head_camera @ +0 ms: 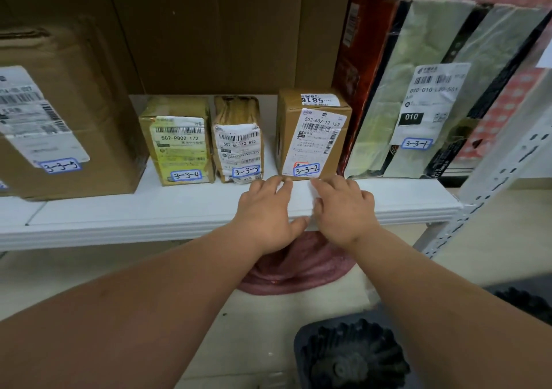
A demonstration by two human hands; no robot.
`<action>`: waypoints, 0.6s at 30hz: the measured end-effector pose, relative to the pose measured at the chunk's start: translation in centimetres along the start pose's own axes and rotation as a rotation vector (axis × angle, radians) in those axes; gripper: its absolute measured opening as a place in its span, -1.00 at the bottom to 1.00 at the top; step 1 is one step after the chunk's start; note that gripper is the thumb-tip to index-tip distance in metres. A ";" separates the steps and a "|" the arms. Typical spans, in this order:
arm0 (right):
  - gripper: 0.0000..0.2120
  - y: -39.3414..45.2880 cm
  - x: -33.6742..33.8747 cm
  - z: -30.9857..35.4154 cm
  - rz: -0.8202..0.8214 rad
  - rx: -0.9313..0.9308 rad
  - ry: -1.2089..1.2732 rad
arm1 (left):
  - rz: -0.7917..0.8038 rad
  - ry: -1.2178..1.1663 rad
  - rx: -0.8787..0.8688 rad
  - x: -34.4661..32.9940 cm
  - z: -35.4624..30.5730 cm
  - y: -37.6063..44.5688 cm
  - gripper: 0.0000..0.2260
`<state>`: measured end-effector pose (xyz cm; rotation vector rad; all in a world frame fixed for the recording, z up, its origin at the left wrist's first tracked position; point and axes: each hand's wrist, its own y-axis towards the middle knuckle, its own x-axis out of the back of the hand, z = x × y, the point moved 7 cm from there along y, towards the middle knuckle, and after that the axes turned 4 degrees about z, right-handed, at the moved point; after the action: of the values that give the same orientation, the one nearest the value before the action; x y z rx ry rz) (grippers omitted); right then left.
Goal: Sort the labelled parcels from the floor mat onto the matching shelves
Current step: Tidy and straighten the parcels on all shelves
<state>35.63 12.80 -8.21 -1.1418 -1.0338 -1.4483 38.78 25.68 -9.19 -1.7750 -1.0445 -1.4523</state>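
Five parcels stand in a row on the white shelf. From the left: a large brown box tagged 3-3-5, a yellow-taped box 3-3-4, a narrow taped box 3-3-3, a brown box 3-3-2, and a flat pale bag parcel 3-3-1 leaning upright. Just in front of box 3-3-2, my left hand and my right hand lie palm-down on the shelf's front edge. Their fingertips almost touch the box, and both hands hold nothing.
A dark red flat box leans between 3-3-2 and 3-3-1. The perforated white shelf upright rises at the right. Cardboard backs the shelf. Below lie a pink ribbed item and dark fluted objects on the floor.
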 end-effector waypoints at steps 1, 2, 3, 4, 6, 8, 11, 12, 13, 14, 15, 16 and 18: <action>-0.55 0.1 -0.1 0.1 0.009 -0.005 -0.006 | 0.006 0.000 0.007 0.0 0.0 0.1 -0.26; -0.54 0.1 -0.1 0.2 0.018 -0.011 -0.012 | 0.012 -0.007 0.014 0.0 0.1 0.2 -0.25; -0.53 0.1 -0.1 0.4 0.023 -0.016 -0.016 | 0.014 -0.015 0.018 0.1 0.2 0.1 -0.25; -0.52 0.0 -0.1 0.7 0.025 -0.018 -0.017 | 0.009 -0.026 0.014 0.1 0.4 -0.1 -0.26; -0.49 -0.3 -0.2 1.5 0.022 0.000 -0.010 | -0.022 -0.058 -0.014 0.2 0.8 -0.8 -0.31; -0.49 -0.6 -0.4 2.7 0.022 0.048 -0.007 | -0.073 -0.081 -0.008 0.4 1.9 -2.2 -0.37; -0.47 -0.6 -0.7 4.6 0.014 0.104 0.005 | -0.244 -0.107 0.095 1.8 5.2 -4.3 -0.48; -0.46 -0.4 -0.7 5.4 0.017 0.125 0.018 | -0.279 -0.110 0.147 2.4 6.5 -4.8 -0.53; -0.45 -0.2 -0.9 6.3 0.026 0.149 0.034 | -0.282 -0.107 0.194 2.8 7.7 -5.2 -0.55; -0.44 -0.1 -1.0 7.2 0.037 0.171 0.047 | -0.266 -0.101 0.226 2.9 8.6 -5.5 -0.54; -0.43 -0.1 -1.3 8.0 0.047 0.186 0.058 | -0.250 -0.097 0.239 3.0 9.3 -5.6 -0.52; -0.43 0.0 -1.4 8.7 0.052 0.189 0.065 | -0.236 -0.097 0.239 3.1 9.6 -5.7 -0.51; -0.42 0.2 -1.6 9.3 0.056 0.159 0.075 | -0.209 -0.101 0.223 3.2 9.7 -5.6 -0.49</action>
<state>37.26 22.12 -7.96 -0.9878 -1.0373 -1.3295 39.02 37.23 -8.27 -1.6320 -1.4215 -1.3170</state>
